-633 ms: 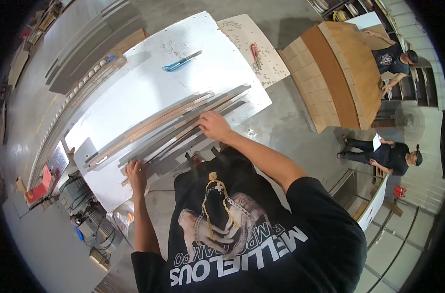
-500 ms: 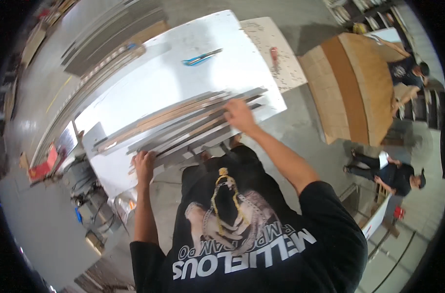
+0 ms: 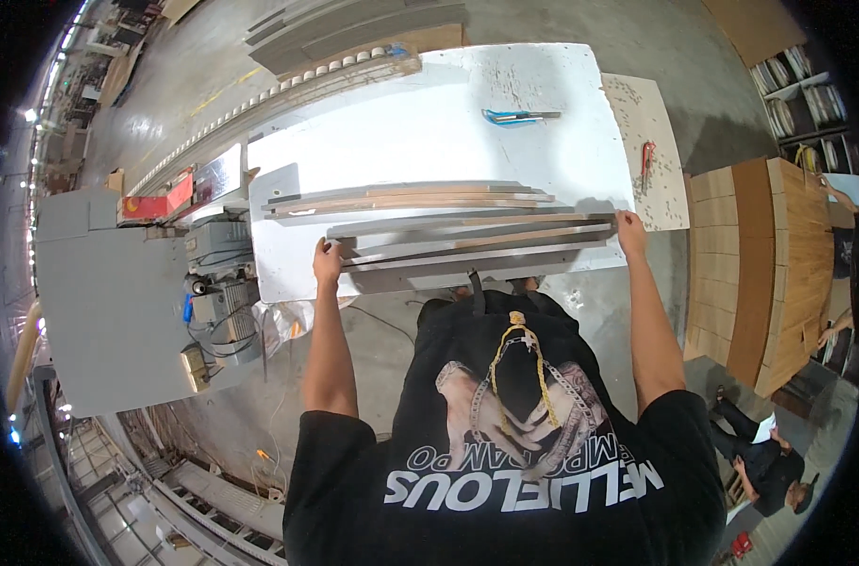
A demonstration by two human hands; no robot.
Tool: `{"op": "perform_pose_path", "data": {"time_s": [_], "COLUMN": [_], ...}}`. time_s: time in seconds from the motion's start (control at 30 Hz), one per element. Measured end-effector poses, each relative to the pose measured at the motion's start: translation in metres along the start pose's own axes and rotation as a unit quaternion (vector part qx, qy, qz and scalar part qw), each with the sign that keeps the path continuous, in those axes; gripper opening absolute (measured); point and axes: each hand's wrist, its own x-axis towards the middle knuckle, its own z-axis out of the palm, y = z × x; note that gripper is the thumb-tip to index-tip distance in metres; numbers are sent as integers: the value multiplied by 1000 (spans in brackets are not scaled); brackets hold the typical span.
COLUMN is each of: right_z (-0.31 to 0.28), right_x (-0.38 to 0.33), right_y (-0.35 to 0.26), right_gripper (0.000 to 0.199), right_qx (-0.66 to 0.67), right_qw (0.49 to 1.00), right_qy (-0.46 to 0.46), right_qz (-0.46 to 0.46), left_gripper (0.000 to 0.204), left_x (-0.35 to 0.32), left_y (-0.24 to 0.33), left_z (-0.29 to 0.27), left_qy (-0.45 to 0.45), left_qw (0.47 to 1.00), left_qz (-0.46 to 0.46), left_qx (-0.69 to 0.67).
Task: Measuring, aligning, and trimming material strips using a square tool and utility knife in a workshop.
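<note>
Several long, thin strips (image 3: 533, 234), grey and brown, lie side by side along the near part of a white-topped table (image 3: 373, 123). My left hand (image 3: 327, 261) has its fingers closed at their left end. At the opposite end, my right hand (image 3: 630, 232) pinches the strip ends near the table's right edge. The strips span the gap between both hands, and their shadows fall on the white top. Just beyond them rests a second group of brown and grey strips (image 3: 411, 201), touched by neither hand.
A blue utility knife (image 3: 519, 117) lies on the far part of the table. A red tool (image 3: 647, 165) is on the speckled board at right, near a large cardboard-wrapped stack (image 3: 755, 269). Left stands a grey machine with a motor (image 3: 230, 307) and cables. Other people are at far right.
My right hand has gone from partway along the strips to their right end, so my hands are wider apart. The near strips now lie more separated from the far group. The view has turned.
</note>
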Motion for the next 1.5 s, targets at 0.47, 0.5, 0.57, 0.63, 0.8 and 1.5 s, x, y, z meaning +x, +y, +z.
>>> {"op": "perform_pose_path", "data": {"time_s": [0.47,0.5,0.57,0.63,0.8,1.5], "right_z": [-68,-78,-101,-123,-173,-167], "right_x": [-54,-59,-58,-58,-110,-128], "right_y": [-34,-37,-7,18,-53,-19], "right_gripper": [40,31,38,41,66,65], "right_qx": [431,452,490,242,-314,374], "right_qw": [878,873,856,957,893,889], "right_qy": [209,185,153,156,86,-262], "right_qz": [-13,17,67,27,-312,-17], "left_gripper": [56,52,44,34,35,88], "left_x": [-98,-98,-108,-123,-158,-11], "left_y": [141,134,174,222,333,383], "left_z": [-15,-22,1,24,113,393], "left_qy": [47,36,22,18,-75,51], "left_qw": [797,810,821,815,834,798], "left_qz": [-56,10,35,48,66,486], "left_qx": [-599,-585,-570,-578,-542,353]}}
